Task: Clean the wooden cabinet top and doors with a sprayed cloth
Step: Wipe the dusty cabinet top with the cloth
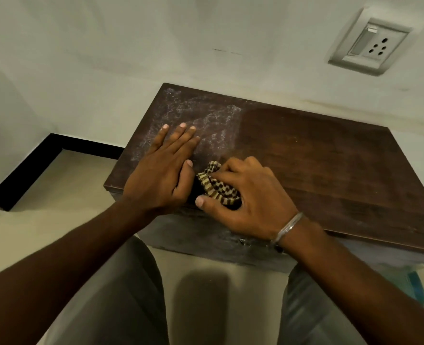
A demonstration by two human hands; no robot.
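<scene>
Right grip point(245, 195): fingers and thumb curled round a bunched tan-and-dark-brown striped woven cloth point(218, 191), pressed onto the dark brown wooden cabinet top point(330, 165) close to its front edge, left of middle. Thin silver metal bangle point(289, 226) on the right wrist.

Left grip point(161, 170): flat, fingers straight and close together, holding nothing. Palm down on the cabinet top just left of the cloth, thumb tip near it, fingertips toward the back left corner.

Whitish dusty film point(196, 115) over the left part of the cabinet top, from the back left corner down to the left grip. Right part plain dark brown.

Dark cabinet front point(206, 241) below the front edge, dusty, partly hidden by the right wrist.

Off-white wall point(106, 70) behind, with a white plastic switch-and-socket plate point(370, 46) above the back right corner. Black skirting strip point(31, 168) along the wall foot at left, above the beige floor point(64, 195). Grey trouser legs point(121, 295) at bottom. Blurred blue-green object point(415, 282) by the cabinet's right end, not identifiable.
</scene>
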